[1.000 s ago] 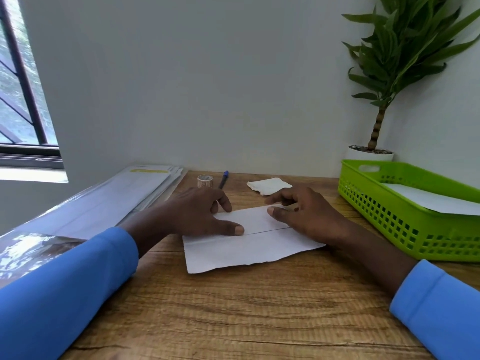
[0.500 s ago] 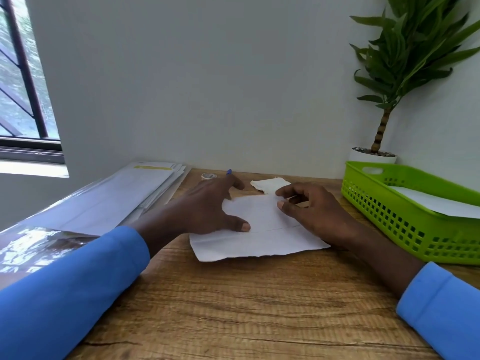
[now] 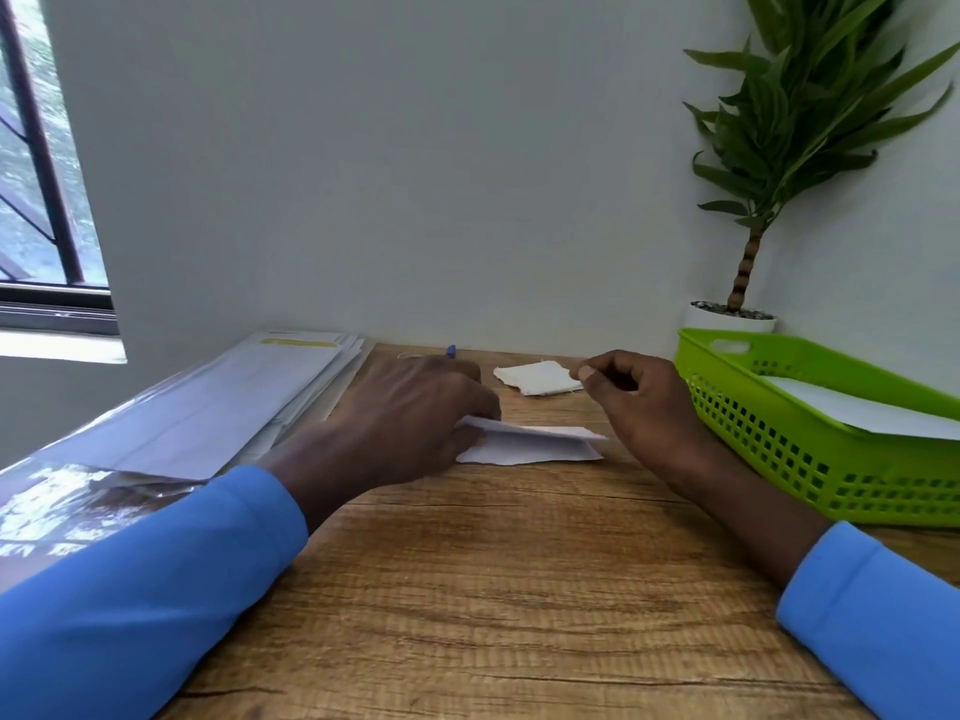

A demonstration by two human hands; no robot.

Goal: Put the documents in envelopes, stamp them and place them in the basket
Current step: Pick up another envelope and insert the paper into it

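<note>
A folded white document [image 3: 540, 445] lies on the wooden desk [image 3: 493, 589] in front of me. My left hand [image 3: 400, 418] grips its left end, and the top fold is lifted a little. Just right of the paper, my right hand [image 3: 639, 402] hovers with curled fingers and holds nothing that I can see. A stack of white envelopes [image 3: 244, 402] lies along the left side. The green plastic basket [image 3: 769, 407] stands at the right with a white envelope [image 3: 852, 407] inside it.
A small white cloth pad [image 3: 537, 377] lies near the wall behind the paper. A blue pen tip [image 3: 451, 350] and a small round object peek out behind my left hand. A potted plant [image 3: 748, 241] stands in the right corner. The window [image 3: 41, 174] is at the left.
The sheet has been folded smaller. My left hand shifted onto its left end and took hold of it. My right hand came off the paper and moved up to the right.
</note>
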